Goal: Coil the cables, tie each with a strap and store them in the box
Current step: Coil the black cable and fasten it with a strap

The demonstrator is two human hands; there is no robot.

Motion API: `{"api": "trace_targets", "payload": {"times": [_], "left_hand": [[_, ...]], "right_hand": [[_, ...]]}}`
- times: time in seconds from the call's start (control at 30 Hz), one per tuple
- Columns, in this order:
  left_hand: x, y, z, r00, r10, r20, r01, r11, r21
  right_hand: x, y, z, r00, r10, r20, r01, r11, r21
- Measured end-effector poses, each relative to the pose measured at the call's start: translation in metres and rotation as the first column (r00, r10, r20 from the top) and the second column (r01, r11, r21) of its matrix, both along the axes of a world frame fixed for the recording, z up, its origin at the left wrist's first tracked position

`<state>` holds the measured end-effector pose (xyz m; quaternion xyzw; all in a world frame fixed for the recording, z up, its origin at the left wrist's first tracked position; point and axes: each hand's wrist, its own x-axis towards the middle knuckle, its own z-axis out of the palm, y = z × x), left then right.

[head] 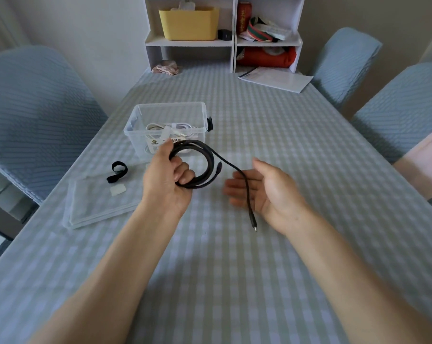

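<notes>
At frame centre the left hand (169, 176) is gripping the coiled black cable (205, 167), its loose end trailing across the flat, relaxed right hand (264, 188), just below the clear box (169, 114) sitting on the checked tablecloth (284, 135).

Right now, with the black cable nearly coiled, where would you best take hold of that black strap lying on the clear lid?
Probably pinch the black strap at its upright rounded loop, coming from above and from the right. The loop stands clear of the clear lid, while its tail lies flat and is harder to lift. The left hand grips the black cable; the open right hand is freer.
</notes>
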<state>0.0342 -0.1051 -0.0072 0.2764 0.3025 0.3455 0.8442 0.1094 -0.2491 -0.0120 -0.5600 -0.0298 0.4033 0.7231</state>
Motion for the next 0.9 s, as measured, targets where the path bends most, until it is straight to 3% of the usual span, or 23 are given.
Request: {"api": "trace_targets", "payload": {"times": [0.13,0.37,0.57,0.67,0.77,0.9], "left_hand": [[0.003,-0.005,-0.004,1.000,-0.009,-0.011,0.010,0.999,0.034],[0.004,-0.021,-0.002,1.000,-0.009,0.029,0.007,0.996,0.088],[0.002,-0.024,0.001,0.999,0.024,0.023,-0.027,0.994,0.108],[0.002,-0.026,0.001,1.000,0.002,0.007,-0.003,0.990,0.143],[0.003,-0.031,-0.001,1.000,-0.008,-0.011,0.010,0.985,0.173],[0.003,-0.033,0.000,1.000,-0.012,-0.028,0.017,0.987,0.157]], "right_hand": [[-0.005,0.000,0.005,0.995,0.099,-0.010,-0.099,0.995,0.007],[-0.010,0.003,0.003,0.965,0.199,0.173,-0.172,0.972,-0.157],[-0.012,0.003,0.003,0.940,0.205,0.273,-0.197,0.979,-0.058],[-0.016,0.007,-0.004,0.867,0.173,0.468,-0.106,0.980,-0.166],[-0.019,0.009,-0.010,0.720,0.197,0.665,-0.020,0.964,-0.265],[-0.021,0.010,-0.014,0.667,0.185,0.721,0.000,0.969,-0.249]]}}
